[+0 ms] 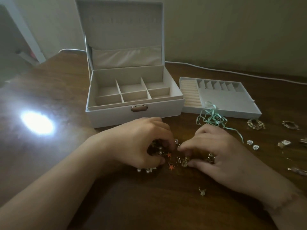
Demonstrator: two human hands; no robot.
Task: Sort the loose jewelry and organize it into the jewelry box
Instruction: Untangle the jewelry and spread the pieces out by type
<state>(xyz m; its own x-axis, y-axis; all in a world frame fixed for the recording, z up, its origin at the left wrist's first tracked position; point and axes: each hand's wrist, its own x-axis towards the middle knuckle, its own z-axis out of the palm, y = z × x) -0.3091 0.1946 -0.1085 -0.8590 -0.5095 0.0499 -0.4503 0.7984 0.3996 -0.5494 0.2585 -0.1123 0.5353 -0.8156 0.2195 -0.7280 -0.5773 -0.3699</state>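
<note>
Jewelry pile (172,159) lies half hidden under both hands' curled, pinching fingers (167,143).

A white jewelry box (132,103) stands open, lid upright, its compartments bare. Just in front of it lies a tangled pile of pearl and gold jewelry (167,156).

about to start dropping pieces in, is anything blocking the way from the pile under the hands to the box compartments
Nothing visible does. The jewelry box stands open just beyond the jewelry pile, lid upright, its compartments showing nothing inside. The mint ribbon and removed tray lie off to the right.
</note>
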